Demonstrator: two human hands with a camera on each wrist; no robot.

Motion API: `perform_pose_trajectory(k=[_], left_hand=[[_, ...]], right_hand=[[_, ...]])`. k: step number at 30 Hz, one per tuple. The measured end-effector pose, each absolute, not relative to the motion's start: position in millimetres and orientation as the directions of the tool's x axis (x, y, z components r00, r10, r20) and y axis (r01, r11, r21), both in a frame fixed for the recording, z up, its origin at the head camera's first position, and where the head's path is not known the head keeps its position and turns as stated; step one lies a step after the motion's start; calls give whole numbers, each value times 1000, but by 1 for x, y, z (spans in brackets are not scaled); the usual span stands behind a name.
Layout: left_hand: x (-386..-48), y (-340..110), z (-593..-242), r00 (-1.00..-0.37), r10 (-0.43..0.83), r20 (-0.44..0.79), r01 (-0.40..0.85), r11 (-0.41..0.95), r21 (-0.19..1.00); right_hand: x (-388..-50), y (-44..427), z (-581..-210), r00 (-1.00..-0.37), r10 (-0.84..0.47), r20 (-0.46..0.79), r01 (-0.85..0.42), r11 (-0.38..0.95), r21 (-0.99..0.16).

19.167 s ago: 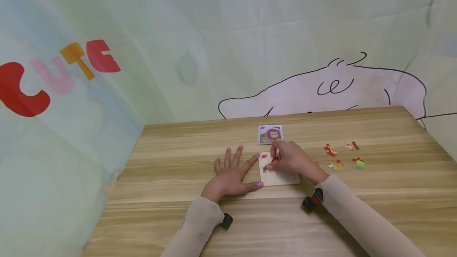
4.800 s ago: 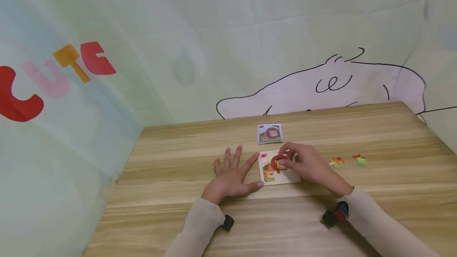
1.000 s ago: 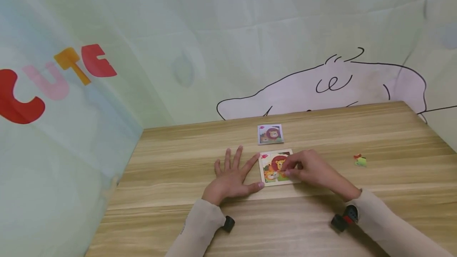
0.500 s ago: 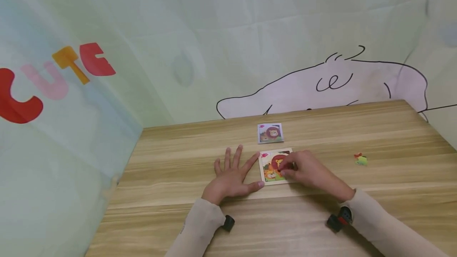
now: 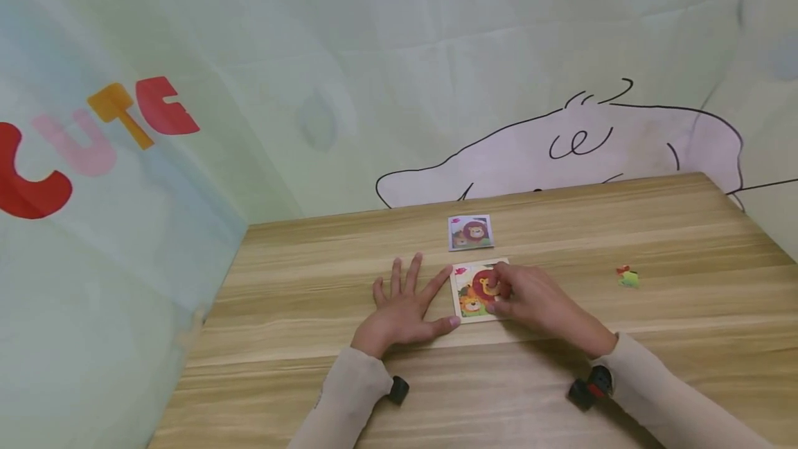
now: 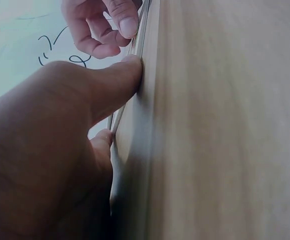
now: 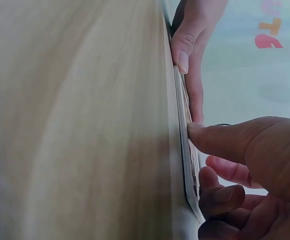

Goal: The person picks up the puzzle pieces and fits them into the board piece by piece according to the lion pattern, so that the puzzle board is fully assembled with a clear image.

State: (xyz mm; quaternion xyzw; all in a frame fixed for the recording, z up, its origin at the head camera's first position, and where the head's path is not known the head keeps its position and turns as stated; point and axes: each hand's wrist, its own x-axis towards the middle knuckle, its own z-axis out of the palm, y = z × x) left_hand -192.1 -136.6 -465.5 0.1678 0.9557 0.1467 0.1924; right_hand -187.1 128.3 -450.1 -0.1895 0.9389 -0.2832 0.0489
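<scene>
A small square puzzle board (image 5: 472,305) with a lion picture and a pale border lies on the table in the head view. My left hand (image 5: 402,317) rests spread on the table, its thumb and index fingertips touching the board's left edge. Over the board's right part is my right hand (image 5: 536,300), fingers bent. In the right wrist view its thumb (image 7: 220,140) touches the board's face; whether a piece is pinched there is hidden. One loose puzzle piece (image 5: 630,278), green with some red, lies farther right.
Behind the board lies a square card (image 5: 470,233) with the same lion picture. The wooden table (image 5: 312,255) ends at a printed curtain (image 5: 280,89) at the back and left.
Since the earliest frame, several loose pieces have left the table's right side and the board's picture has filled in. Over the last half second, the right thumb and fingers have shifted slightly on the board.
</scene>
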Motion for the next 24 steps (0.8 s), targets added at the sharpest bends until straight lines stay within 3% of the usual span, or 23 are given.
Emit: perform_pose_trajectory(k=[15,24], left_hand=[[-192,-138,-467,-870,376,-318,263,901,344],[-193,-138,-468,-870,379,-314,267,899,347]], right_hand=[[-182,162,-444,-950,-311,40,-270,748,-607],[-180,213,-448,-963,-246,107,-264,799,-541]])
